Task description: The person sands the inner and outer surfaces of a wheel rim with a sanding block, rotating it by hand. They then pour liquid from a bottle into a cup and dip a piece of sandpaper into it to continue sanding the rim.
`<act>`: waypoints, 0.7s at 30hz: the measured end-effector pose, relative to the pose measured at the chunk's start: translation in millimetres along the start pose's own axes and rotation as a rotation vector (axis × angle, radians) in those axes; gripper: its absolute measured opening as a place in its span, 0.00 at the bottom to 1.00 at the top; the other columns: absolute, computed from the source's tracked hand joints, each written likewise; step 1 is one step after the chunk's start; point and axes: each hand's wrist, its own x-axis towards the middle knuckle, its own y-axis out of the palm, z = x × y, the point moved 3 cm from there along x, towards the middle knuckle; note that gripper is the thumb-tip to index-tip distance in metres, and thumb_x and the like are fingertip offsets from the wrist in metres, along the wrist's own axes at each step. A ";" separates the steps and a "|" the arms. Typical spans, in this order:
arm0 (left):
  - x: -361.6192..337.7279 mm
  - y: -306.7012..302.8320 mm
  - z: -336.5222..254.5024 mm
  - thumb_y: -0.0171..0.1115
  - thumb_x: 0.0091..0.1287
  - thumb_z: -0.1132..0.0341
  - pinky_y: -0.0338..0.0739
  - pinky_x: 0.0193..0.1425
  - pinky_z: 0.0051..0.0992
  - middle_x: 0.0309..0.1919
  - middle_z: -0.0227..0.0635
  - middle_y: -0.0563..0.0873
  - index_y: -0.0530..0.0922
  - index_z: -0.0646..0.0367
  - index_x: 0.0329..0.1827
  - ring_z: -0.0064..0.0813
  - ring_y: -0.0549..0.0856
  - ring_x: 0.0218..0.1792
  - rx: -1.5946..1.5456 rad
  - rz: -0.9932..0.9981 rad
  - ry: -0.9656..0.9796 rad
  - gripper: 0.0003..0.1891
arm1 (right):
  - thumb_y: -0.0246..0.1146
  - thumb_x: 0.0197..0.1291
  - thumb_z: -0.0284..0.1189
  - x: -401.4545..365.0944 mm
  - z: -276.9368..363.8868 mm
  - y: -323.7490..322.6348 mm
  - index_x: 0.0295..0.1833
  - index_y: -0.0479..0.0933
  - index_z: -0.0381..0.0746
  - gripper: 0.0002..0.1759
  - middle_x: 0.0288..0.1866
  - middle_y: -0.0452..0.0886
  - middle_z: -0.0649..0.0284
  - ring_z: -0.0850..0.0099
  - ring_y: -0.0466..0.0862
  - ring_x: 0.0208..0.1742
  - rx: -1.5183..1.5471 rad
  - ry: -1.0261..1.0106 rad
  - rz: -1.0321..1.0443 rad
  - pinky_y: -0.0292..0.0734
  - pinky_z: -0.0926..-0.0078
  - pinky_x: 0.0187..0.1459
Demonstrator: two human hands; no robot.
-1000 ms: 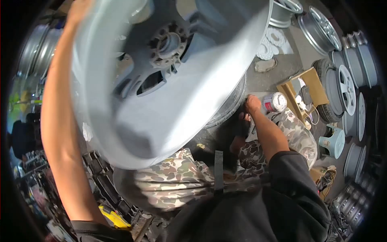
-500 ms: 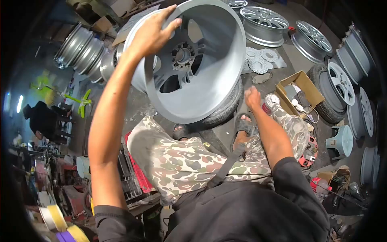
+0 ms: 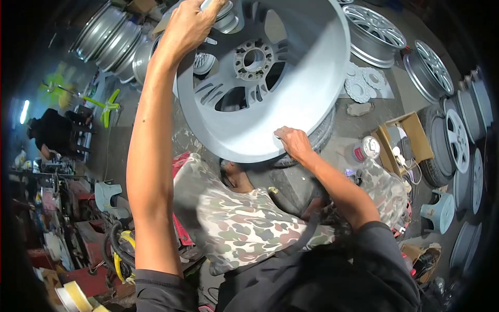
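A large grey alloy wheel rim (image 3: 228, 136) is tilted in front of me, its hollow barrel facing me and the spokes and hub at its far end. My left hand (image 3: 191, 28) is closed on the rim's upper left edge, its fingertips partly cut off by the top of the view. My right hand (image 3: 295, 143) grips the near lower edge, thumb and fingers on the lip. Below the rim lies a black tyre (image 3: 325, 130), mostly hidden by it.
Several wheel rims (image 3: 374, 32) stand at the right, near a cardboard box (image 3: 423, 140) with cables and a tin can (image 3: 369, 148). More rims (image 3: 112, 39) are stacked at the left. A green fan (image 3: 106, 106) and a person in black (image 3: 52, 130) are farther left.
My right hand has come from beside the rim onto its near edge. The rim has shifted and tilted, showing the hub's open centre. My left hand stays at its upper left edge.
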 end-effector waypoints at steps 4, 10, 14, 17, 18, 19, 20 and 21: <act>18.1 -19.4 17.4 0.54 0.79 0.56 0.82 0.43 0.33 0.41 0.44 0.90 0.83 0.65 0.59 0.31 0.87 0.38 0.120 -0.039 0.111 0.21 | 0.58 0.56 0.15 31.6 58.5 -9.5 0.55 0.86 0.36 0.22 0.51 0.89 0.52 0.52 0.89 0.50 0.291 -0.045 0.117 0.84 0.58 0.57; 55.5 -35.9 77.6 0.54 0.80 0.52 0.79 0.57 0.32 0.47 0.41 0.92 0.83 0.66 0.60 0.31 0.86 0.48 0.132 -0.037 0.087 0.24 | 0.58 0.64 0.18 161.6 174.9 -44.6 0.57 0.85 0.35 0.18 0.45 0.86 0.46 0.49 0.86 0.44 0.841 -0.059 -0.240 0.80 0.56 0.48; 41.0 -48.2 78.4 0.54 0.82 0.52 0.77 0.61 0.30 0.53 0.38 0.90 0.82 0.65 0.63 0.29 0.84 0.53 0.169 -0.100 0.038 0.24 | 0.57 0.67 0.22 115.2 62.3 51.5 0.57 0.87 0.38 0.17 0.52 0.85 0.44 0.53 0.82 0.61 0.372 -0.193 0.051 0.77 0.57 0.64; 39.0 -48.2 86.8 0.54 0.83 0.54 0.77 0.61 0.28 0.53 0.37 0.90 0.82 0.63 0.64 0.25 0.83 0.52 0.127 -0.117 0.059 0.22 | 0.59 0.61 0.25 113.5 -70.4 16.1 0.36 0.86 0.35 0.10 0.44 0.86 0.50 0.51 0.85 0.47 -0.151 -0.104 0.236 0.82 0.54 0.52; 38.9 -47.5 83.4 0.54 0.83 0.54 0.77 0.61 0.28 0.53 0.37 0.90 0.82 0.63 0.64 0.25 0.83 0.52 0.130 -0.115 0.050 0.22 | 0.59 0.60 0.26 122.9 -83.2 -0.9 0.34 0.86 0.34 0.11 0.41 0.86 0.51 0.56 0.86 0.45 -0.280 -0.147 0.222 0.82 0.56 0.48; 38.7 -46.6 77.9 0.54 0.83 0.54 0.77 0.59 0.27 0.52 0.36 0.90 0.82 0.64 0.64 0.24 0.83 0.50 0.072 -0.060 0.036 0.22 | 0.60 0.59 0.26 132.3 -81.8 -0.7 0.32 0.86 0.35 0.10 0.40 0.86 0.51 0.57 0.86 0.44 -0.395 -0.197 0.214 0.83 0.57 0.46; 37.1 -43.6 72.6 0.54 0.83 0.54 0.78 0.57 0.27 0.51 0.36 0.90 0.82 0.64 0.64 0.23 0.82 0.48 0.009 -0.009 0.025 0.22 | 0.60 0.59 0.26 135.8 -83.4 31.6 0.34 0.87 0.36 0.10 0.40 0.86 0.52 0.57 0.86 0.45 -0.374 -0.098 0.304 0.83 0.58 0.47; 33.6 -39.8 68.4 0.54 0.83 0.54 0.78 0.57 0.27 0.51 0.36 0.90 0.82 0.64 0.64 0.23 0.82 0.48 0.002 -0.011 0.026 0.22 | 0.60 0.60 0.25 141.8 -79.7 75.7 0.35 0.87 0.36 0.10 0.41 0.86 0.53 0.57 0.86 0.46 -0.361 0.002 0.393 0.83 0.58 0.47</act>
